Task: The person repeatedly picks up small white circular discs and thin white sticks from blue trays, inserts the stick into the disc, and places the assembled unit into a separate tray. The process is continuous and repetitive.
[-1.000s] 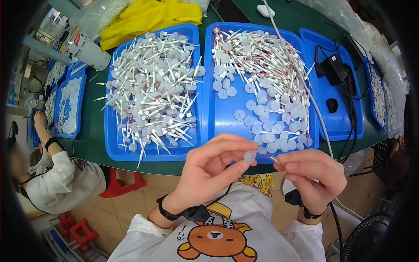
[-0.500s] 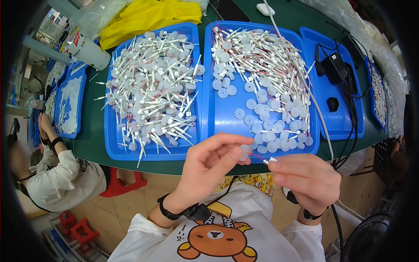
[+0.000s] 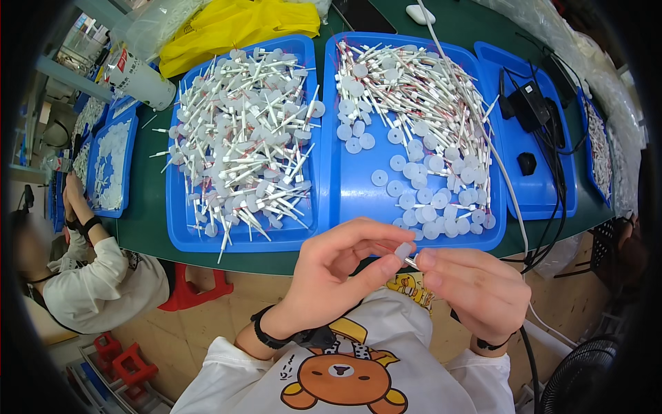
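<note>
Your left hand [image 3: 329, 279] pinches a white cap [image 3: 402, 251] at chest level, below the counter [image 3: 148, 221] edge; your right hand [image 3: 476, 290] pinches a thin stick [image 3: 412, 262] meeting it; 2 blue trays: left tray [image 3: 178, 238] holds assembled sticks, right tray [image 3: 352, 207] loose caps.

White bear-print tee, black bands on both wrists, bare forearms

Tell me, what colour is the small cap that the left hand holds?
The small cap is translucent white, seen in the head view.
</note>
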Demonstrator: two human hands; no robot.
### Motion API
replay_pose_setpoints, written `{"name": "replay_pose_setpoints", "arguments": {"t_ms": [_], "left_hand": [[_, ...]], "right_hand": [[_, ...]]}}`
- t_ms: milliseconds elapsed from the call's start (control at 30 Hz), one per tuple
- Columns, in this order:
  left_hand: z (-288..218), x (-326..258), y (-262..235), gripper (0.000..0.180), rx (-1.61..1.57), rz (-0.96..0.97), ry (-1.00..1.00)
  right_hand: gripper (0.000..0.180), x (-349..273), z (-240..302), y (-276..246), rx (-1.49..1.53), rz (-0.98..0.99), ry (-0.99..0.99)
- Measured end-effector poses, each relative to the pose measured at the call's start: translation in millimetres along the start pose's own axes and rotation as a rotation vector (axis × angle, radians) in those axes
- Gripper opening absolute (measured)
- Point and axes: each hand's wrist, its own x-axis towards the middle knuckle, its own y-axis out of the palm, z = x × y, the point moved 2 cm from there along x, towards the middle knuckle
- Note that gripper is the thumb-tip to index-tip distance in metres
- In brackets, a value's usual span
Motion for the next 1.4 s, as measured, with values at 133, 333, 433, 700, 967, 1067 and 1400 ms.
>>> {"name": "replay_pose_setpoints", "arguments": {"t_ms": [133, 333, 433, 700, 967, 1067, 1400], "left_hand": [[0, -1, -3, 0.034, -0.003, 0.033, 0.048], [-5, -2, -3, 0.035, 0.153, 0.034, 0.076], [-7, -3, -1, 0.035, 0.178, 0.009, 0.078], [-9, 0, 1, 0.034, 0.204, 0.015, 0.155], [-11, -1, -1, 0.032, 0.131, 0.019, 0.149], [-13, 0, -3, 0.031, 0.185, 0.027, 0.153], [-15, -1, -13, 0.03, 0.383, 0.138, 0.104]], "right_hand": [[0.03, -2, 3, 1, -0.157, -0.049, 0.026], [0.031, -3, 3, 2, -0.334, -0.092, -0.083], [0.03, -4, 5, 2, -0.377, -0.095, -0.078], [0.023, -9, 6, 8, -0.269, -0.101, 0.054], [0.009, -8, 4, 13, 0.149, -0.11, 0.342], [0.002, -7, 3, 14, 0.273, -0.113, 0.428], [0.011, -17, -3, 25, 0.735, -0.058, 0.828]]}}
